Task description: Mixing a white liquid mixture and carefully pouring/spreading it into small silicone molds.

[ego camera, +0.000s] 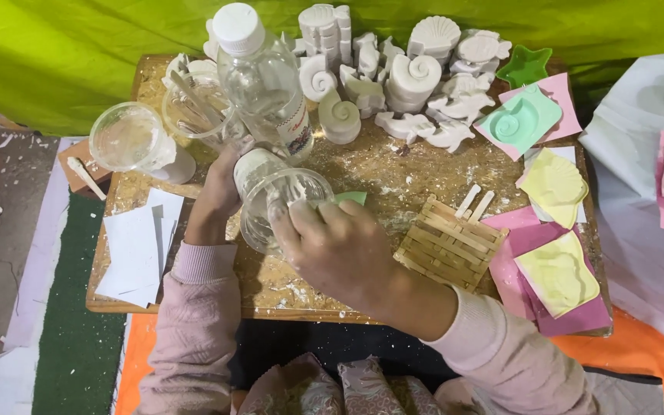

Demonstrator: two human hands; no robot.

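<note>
My left hand (219, 192) grips the side of a clear plastic cup (270, 201) tilted toward me over the wooden board (393, 165). My right hand (340, 246) is at the cup's mouth, its fingers closed on a small green piece (351, 197) pressed against the rim. A clear plastic bottle (263, 77) with a white cap stands just behind the cup. Both sleeves are pink.
White plaster shell casts (413, 77) crowd the back of the board. Two more clear cups (128, 138) stand at the left. A craft-stick crate (451, 242) lies right of my hand. Green, yellow and pink moulds (555, 184) lie on the right. White paper sheets (136, 250) lie at the left.
</note>
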